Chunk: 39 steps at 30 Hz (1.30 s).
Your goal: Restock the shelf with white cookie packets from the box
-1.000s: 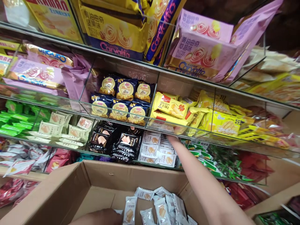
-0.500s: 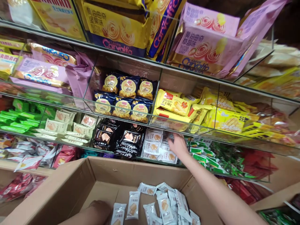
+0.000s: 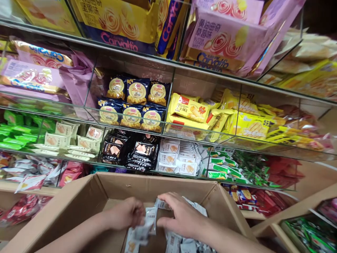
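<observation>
Both my hands are inside an open cardboard box (image 3: 79, 200) in front of a snack shelf. My left hand (image 3: 126, 212) is curled around small white snack packets (image 3: 147, 225), which look blurred. My right hand (image 3: 181, 216) lies over the pile of white packets in the box, fingers bent and touching them. Matching white packets (image 3: 175, 158) fill a glass shelf compartment just above the box.
Glass-fronted shelves hold black packets (image 3: 129, 151), blue-and-gold biscuit packs (image 3: 131, 105), yellow packs (image 3: 210, 116), green packs (image 3: 15, 130) and large pink and yellow cookie bags (image 3: 223, 38) on top. More boxes of sweets sit at lower right (image 3: 310, 228).
My right hand has come back from the shelf compartment of white packets down into the box. My left hand has moved up to meet it over the packets.
</observation>
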### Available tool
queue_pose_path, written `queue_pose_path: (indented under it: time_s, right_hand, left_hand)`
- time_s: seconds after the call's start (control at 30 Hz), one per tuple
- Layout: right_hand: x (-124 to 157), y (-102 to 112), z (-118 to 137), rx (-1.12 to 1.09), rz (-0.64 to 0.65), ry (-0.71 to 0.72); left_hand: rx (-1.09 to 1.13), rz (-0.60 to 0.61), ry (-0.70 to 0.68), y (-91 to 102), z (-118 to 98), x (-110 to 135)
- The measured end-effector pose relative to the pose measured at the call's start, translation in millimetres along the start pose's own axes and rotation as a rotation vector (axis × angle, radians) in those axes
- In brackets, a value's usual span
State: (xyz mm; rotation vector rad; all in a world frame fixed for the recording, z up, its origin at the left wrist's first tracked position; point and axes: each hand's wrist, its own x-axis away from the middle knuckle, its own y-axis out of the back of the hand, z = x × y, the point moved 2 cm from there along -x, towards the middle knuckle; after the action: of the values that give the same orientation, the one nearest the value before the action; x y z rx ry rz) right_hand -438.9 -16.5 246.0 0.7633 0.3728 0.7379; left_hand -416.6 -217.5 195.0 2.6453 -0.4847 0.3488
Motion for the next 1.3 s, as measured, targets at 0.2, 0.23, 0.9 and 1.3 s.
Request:
queue_pose_path:
  time_s: [0.2, 0.23, 0.9, 1.3]
  right_hand:
    - [-10.7, -25.0, -6.4, -0.408, -0.046, -0.205]
    - [-11.1, -25.6, -7.1, -0.476, -0.056, -0.205]
    - [-2.0, -8.5, -13.7, -0.796, -0.127, -0.188]
    - [1.8, -5.1, 5.3, -1.096, -0.163, -0.284]
  left_hand:
    - [0.456, -0.098, -0.093, -7.5, -39.4, 4.9]
    - [0.524, -0.12, -0.104, -7.6, -41.0, 5.7]
    - [0.513, -0.096, -0.251, -15.5, -40.7, 10.8]
    - [0.54, -0.155, -0.278, -24.1, -53.2, 16.7]
